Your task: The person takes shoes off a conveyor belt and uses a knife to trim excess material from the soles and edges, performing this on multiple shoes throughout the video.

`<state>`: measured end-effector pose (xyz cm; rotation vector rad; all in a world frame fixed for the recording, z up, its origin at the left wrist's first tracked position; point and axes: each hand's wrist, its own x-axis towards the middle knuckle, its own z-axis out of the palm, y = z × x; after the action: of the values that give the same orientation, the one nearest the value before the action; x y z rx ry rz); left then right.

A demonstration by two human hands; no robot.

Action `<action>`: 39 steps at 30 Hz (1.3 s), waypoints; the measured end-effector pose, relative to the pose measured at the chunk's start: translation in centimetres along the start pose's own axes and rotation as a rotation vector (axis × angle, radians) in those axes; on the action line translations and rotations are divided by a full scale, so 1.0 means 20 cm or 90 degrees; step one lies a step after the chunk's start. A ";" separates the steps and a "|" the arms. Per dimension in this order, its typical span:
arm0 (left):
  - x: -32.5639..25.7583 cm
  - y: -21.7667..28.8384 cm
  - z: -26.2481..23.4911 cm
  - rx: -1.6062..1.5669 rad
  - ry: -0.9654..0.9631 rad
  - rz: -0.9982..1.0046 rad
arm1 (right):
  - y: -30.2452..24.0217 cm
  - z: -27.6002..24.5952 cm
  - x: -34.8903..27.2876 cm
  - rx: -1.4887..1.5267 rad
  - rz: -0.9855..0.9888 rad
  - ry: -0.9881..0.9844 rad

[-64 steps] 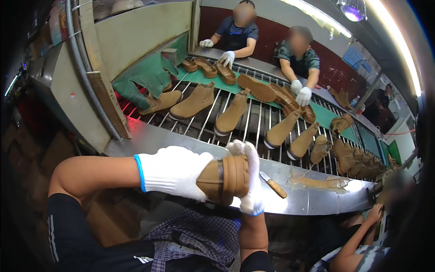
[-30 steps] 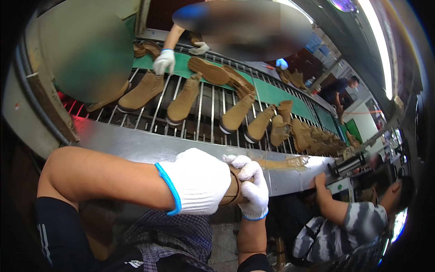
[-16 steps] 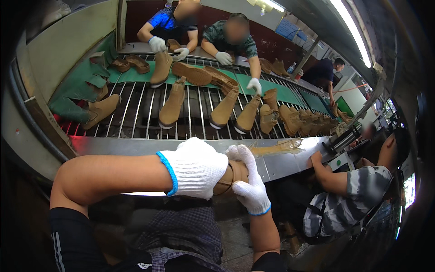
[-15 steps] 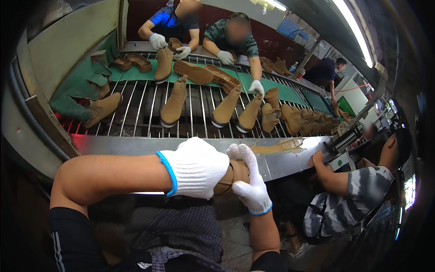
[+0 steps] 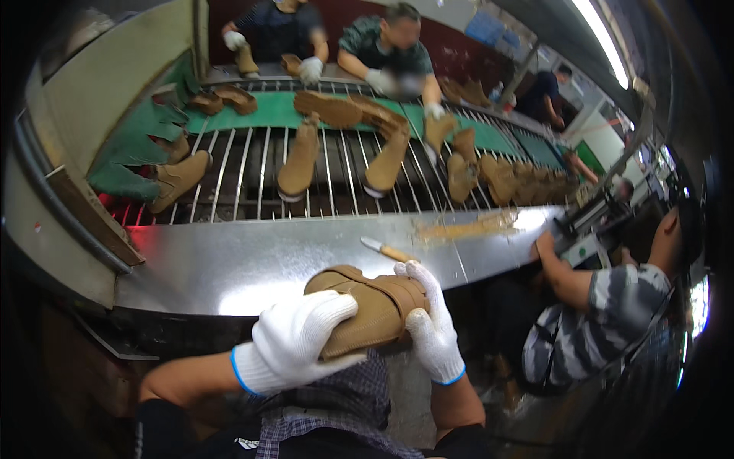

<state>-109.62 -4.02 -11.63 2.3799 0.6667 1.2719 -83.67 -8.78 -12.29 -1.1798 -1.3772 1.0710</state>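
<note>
A tan ankle boot (image 5: 375, 306) lies between my white-gloved hands, in front of the metal ledge. My left hand (image 5: 302, 336) grips its left part, fingers spread along the upper and the thumb below. Around its right end, beside a strap-like band, my right hand (image 5: 436, 325) is wrapped. On the ledge just beyond the boot rests a small knife (image 5: 386, 249) with a wooden handle. The side of the boot facing down is hidden.
Behind the metal ledge (image 5: 306, 237) runs a barred rack (image 5: 229, 172) holding several tan boots (image 5: 298, 164). Thick brown soles (image 5: 329, 109) lie on a green mat (image 5: 271, 109). Two gloved co-workers stand opposite; another person (image 5: 612, 306) sits close on my right.
My left hand has drawn back and turned, uncovering the boot. The knife has come into sight on the ledge. Opposite, one co-worker has lifted a boot from the rack; the other has moved one leftward.
</note>
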 end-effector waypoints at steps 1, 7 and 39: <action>-0.03 0.05 0.00 0.012 -0.020 -0.030 | -0.03 0.00 -0.04 -0.010 0.039 -0.005; -0.01 0.15 0.07 -0.059 -0.120 -0.060 | -0.08 0.02 -0.27 0.058 0.223 0.070; -0.20 0.16 0.23 -0.046 -0.312 0.195 | 0.10 0.05 -0.55 -0.140 0.478 -0.025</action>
<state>-107.00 -9.42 -15.05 2.6534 0.1107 0.7403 -84.14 -19.49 -15.78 -1.9294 -1.1100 1.4783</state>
